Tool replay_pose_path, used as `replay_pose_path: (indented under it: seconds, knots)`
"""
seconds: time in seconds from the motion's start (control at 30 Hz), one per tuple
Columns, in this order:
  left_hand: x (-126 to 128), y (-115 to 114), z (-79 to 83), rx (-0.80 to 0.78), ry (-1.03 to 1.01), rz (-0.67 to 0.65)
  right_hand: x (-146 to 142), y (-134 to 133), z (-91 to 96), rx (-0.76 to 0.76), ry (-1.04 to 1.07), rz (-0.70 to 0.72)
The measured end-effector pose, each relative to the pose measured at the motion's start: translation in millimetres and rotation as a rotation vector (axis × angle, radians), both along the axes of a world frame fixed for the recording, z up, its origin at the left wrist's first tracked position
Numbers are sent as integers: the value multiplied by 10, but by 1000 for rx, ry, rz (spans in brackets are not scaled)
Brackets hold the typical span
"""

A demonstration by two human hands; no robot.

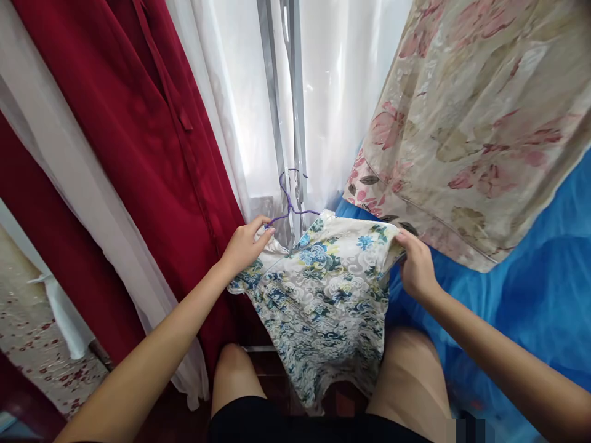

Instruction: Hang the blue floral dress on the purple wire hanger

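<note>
A floral top (327, 283) spreads across the lower centre of the frame, a purple hanger (290, 206) at its neckline, the left hand (247, 246) pinching one shoulder, the right hand (418, 261) gripping the other sleeve; apparently a shoulder-settling step, calling next for even tension, beside red fabric (138, 123) upper left

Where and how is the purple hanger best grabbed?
Probably pinch the purple hanger at its thin neck, under the hook, coming from the wearer's side with fingers left and right of the wire. The neck stands bare above the floral top's neckline; one arm runs to the left hand, the other into the cloth.
</note>
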State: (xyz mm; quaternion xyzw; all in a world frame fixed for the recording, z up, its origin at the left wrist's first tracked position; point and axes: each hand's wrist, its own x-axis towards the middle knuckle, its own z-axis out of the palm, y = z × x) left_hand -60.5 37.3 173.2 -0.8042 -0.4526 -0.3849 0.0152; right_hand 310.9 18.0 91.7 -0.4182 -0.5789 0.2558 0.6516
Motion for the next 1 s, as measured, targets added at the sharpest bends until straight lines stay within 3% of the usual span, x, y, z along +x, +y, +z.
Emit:
replay_pose_path:
  seconds: [0.1, 0.2, 0.43, 0.6, 0.8, 0.9, 1.0]
  knots:
    - [-4, 59, -48, -5, -90, -10, -1, -51, 43, -55, 29, 106]
    - [-106, 92, -94, -37, -102, 22, 10, -160, -46, -132, -38, 255]
    - [-498, 130, -144, -70, -41, 144, -19, -327, -170, -158, -170, 318]
    - [-511, 62, -129, -7, -32, 197, -149, -218, -83, -24, -103, 116]
    - [-308, -95, -203, 5, -74, 112, -141, -178, 41, 123, 10, -147]
    - [-222, -151, -190, 8, -123, 91, -96, -116, 227, 188, 104, -170]
    - [-232, -124, -117, -9, -144, 123, -152, 18, 526, 208, 192, -151]
